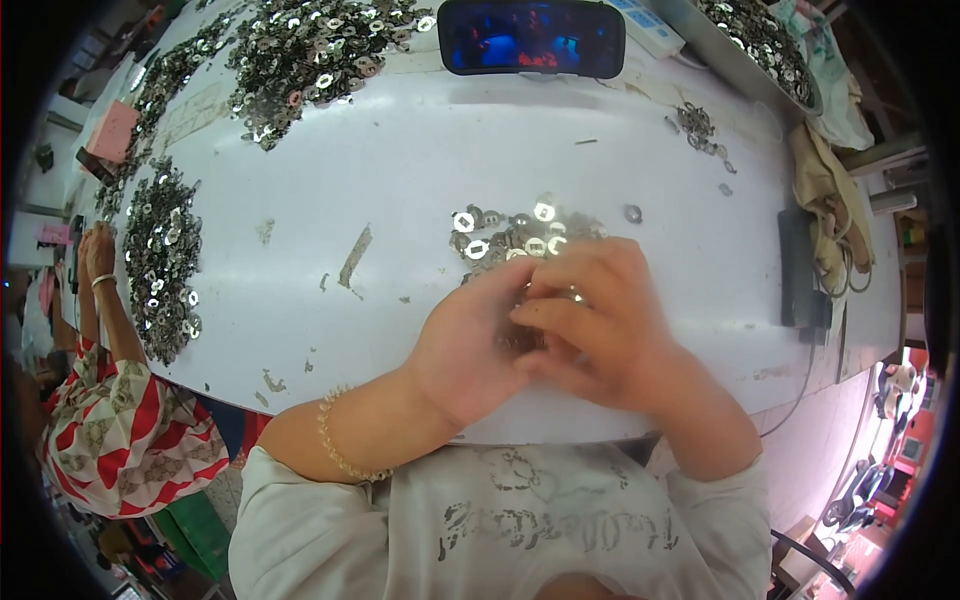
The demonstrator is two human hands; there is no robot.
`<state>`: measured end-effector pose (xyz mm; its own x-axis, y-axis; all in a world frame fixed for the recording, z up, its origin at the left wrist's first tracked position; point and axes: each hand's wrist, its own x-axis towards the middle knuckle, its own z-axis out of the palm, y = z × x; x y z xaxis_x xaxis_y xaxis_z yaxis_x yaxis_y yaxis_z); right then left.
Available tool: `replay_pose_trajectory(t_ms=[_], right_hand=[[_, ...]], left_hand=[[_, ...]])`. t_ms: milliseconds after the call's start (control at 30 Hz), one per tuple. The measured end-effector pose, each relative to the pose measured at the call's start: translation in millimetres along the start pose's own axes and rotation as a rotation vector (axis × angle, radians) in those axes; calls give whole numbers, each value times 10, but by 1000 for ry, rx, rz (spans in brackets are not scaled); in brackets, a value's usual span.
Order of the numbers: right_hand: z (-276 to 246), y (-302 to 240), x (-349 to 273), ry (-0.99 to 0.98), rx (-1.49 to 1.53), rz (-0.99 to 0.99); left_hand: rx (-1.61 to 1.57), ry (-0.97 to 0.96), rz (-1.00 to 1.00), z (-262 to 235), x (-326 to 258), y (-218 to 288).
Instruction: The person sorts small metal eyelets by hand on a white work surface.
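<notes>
In front of my chest, over the near part of the white table, both hands are together. My left hand (460, 345) is cupped with its palm up, and dark, small metal discs (520, 335) show in its hollow. The curled fingers of my right hand (605, 320) reach over that palm; motion blurs them. A glint shows between them, but what they grip is too small to make out. Just beyond my hands lies a loose pile of shiny round metal discs with holes (520, 235), partly hidden by my fingers.
A larger disc heap (310, 60) lies at the far left, another heap (160, 260) along the left side. A phone-like screen (530, 38) stands at the back. A metal tray (745, 60) holds more discs. At the left, a co-worker's hands (98, 250) rest near the table edge.
</notes>
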<state>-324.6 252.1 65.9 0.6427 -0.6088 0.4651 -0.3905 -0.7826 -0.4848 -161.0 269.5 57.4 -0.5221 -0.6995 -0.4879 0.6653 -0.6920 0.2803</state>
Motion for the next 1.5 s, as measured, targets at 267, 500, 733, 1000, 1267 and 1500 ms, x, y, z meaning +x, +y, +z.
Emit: replay_pose_trajectory(t_ms=[267, 500, 733, 1000, 1267, 1500], right_hand=[[-7, 61, 3, 64, -100, 29], [-71, 148, -17, 85, -28, 76], [-67, 193, -35, 227, 515, 316], [-113, 247, -44, 189, 898, 456], [-107, 323, -86, 215, 1070, 499], [-108, 347, -95, 197, 1091, 476]], left_hand=[[-228, -22, -38, -55, 103, -79], [-234, -168, 8, -27, 67, -57], [-247, -301, 34, -8, 66, 3], [-208, -374, 46, -98, 100, -13], [-179, -344, 43, -94, 99, 3], [-174, -343, 67, -94, 84, -2]])
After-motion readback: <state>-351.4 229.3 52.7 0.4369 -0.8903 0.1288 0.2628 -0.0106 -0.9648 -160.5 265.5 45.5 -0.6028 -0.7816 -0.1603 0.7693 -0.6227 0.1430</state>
